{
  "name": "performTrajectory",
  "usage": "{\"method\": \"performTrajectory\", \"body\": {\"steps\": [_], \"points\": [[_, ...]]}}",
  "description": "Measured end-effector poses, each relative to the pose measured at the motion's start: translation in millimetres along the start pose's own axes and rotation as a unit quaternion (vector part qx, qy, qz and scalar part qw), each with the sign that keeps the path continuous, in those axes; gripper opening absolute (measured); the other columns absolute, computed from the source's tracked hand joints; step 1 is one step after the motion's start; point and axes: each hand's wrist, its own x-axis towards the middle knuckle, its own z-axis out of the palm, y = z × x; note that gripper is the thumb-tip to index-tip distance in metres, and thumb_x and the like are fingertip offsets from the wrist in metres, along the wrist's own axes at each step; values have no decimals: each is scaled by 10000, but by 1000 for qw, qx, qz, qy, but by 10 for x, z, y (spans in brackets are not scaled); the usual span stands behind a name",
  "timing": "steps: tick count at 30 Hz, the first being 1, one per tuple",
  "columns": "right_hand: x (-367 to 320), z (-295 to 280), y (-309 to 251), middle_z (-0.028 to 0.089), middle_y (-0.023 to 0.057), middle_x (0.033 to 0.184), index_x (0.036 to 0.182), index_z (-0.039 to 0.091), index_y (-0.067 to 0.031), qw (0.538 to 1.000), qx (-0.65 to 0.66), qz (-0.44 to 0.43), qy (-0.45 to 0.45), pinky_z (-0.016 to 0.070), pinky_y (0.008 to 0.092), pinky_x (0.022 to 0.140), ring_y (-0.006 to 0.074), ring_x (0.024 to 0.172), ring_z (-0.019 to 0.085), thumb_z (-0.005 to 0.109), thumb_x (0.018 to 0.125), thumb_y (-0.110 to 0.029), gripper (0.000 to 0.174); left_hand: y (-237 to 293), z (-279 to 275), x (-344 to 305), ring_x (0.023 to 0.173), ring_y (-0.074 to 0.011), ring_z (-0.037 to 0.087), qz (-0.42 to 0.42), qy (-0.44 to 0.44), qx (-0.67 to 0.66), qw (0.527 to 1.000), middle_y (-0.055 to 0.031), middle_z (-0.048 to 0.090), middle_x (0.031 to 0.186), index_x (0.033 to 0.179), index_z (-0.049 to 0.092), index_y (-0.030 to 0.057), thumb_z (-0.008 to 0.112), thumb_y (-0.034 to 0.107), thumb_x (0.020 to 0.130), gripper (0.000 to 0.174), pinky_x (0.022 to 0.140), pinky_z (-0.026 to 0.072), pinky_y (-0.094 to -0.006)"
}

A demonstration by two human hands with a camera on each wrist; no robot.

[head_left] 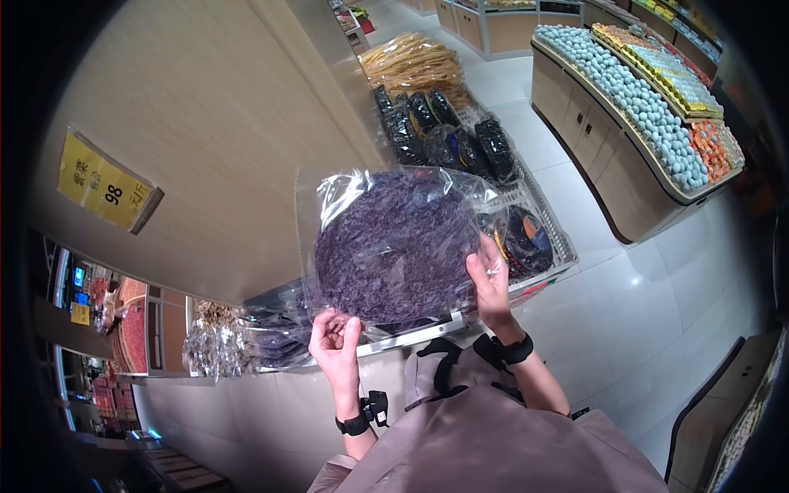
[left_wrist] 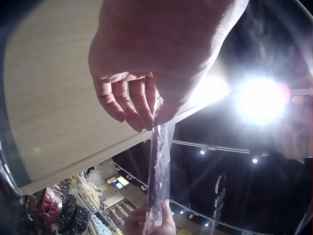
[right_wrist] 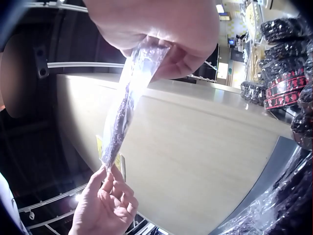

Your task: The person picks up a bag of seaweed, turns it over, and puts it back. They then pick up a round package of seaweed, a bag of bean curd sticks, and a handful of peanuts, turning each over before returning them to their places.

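Note:
A round, dark purple cake of dried laver (head_left: 394, 246) lies inside a clear plastic bag (head_left: 309, 205), held up in front of the body. My left hand (head_left: 333, 345) pinches the bag's near left edge between thumb and fingers. At the right edge, my right hand (head_left: 491, 287) grips the plastic with the thumb on the near face. Both wrist views show the package nearly edge-on as a thin strip. In the left wrist view the left hand (left_wrist: 146, 54) is large above it; in the right wrist view the right hand (right_wrist: 161, 29) is.
A pale wooden panel (head_left: 238, 148) with a yellow price card (head_left: 107, 182) stands behind and left. Black wrapped packs (head_left: 444, 140) fill a crate (head_left: 561, 246) beyond the bag. More bagged goods (head_left: 271, 333) lie lower left. An egg stand (head_left: 600, 156) is across the tiled floor.

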Motion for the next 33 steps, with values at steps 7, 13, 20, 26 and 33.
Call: {"method": "performTrajectory", "body": {"steps": [7,13,20,26,33], "points": [[-17,-61,-11,616,113,1252,1392,436,46,1000,-8,9,12,438,294,1001,148,1126,582,583,993,-130,460,-12,54,10,787,-121,617,-6,-7,-9,1000,-68,624,895,1150,520,-14,672,-42,891,302,752,530,-263],[-17,-56,-9,622,129,1255,1394,427,59,1000,0,11,11,441,294,999,151,1134,584,614,980,-126,491,-23,60,3,784,-128,618,-7,1,-12,1000,-78,630,894,1148,511,-11,666,-49,893,300,756,533,-268],[1,-58,-15,638,112,1228,1369,465,63,1000,-7,19,15,450,281,985,141,1105,599,637,968,-127,476,-36,39,-31,778,-141,630,-14,-8,11,1000,-96,651,904,1116,502,0,684,-53,876,306,772,535,-271],[-10,-56,24,642,102,1218,1369,473,64,999,-18,24,28,452,271,982,127,1095,600,638,967,-130,476,-106,7,-62,767,-63,574,-43,-14,55,998,-55,673,874,1030,553,10,745,-18,845,268,732,476,-212],[-14,-58,10,636,107,1231,1381,463,64,999,-16,45,10,449,277,986,137,1107,595,632,969,-125,483,-117,11,-90,731,-30,496,-57,-13,63,996,-38,687,867,910,593,15,758,-9,837,181,707,442,-182]]}}
